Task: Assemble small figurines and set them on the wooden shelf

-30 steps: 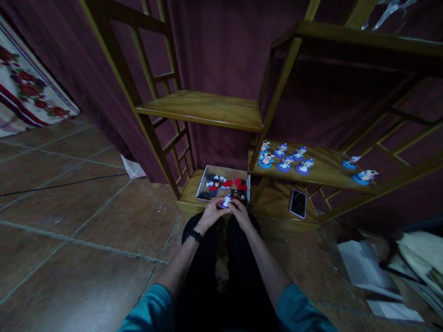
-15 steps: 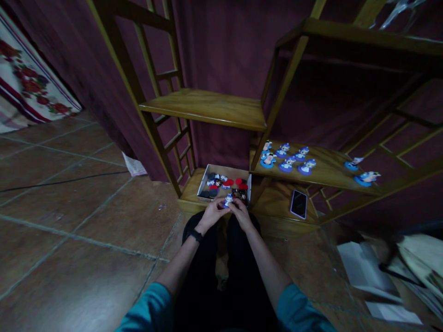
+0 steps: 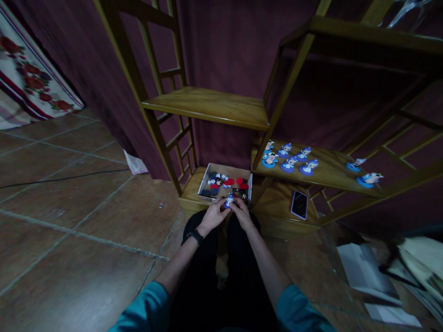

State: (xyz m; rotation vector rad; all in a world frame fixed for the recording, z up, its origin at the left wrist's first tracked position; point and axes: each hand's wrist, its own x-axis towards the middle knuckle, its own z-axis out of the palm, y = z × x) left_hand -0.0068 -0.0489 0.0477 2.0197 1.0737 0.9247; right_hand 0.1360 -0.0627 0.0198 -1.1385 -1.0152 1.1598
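A small purple-and-white figurine on a purple base is held between my two hands, just over the near edge of a shallow cardboard box. My left hand grips it from the left, fingers closed against the base. From the right, my right hand pinches it too. Inside the box lie several figurines with red and dark round bases, jumbled together. Exactly where each fingertip touches is too small to make out.
Several purple figurines and blue-based figurines stand on the right-hand shelf of the wooden rack. Below lies a phone. A bare wooden shelf juts out above the box. White papers are on the floor at right.
The figurine stays in both hands and looks slightly more upright. The whole view has shifted a little; otherwise the hands have hardly moved.
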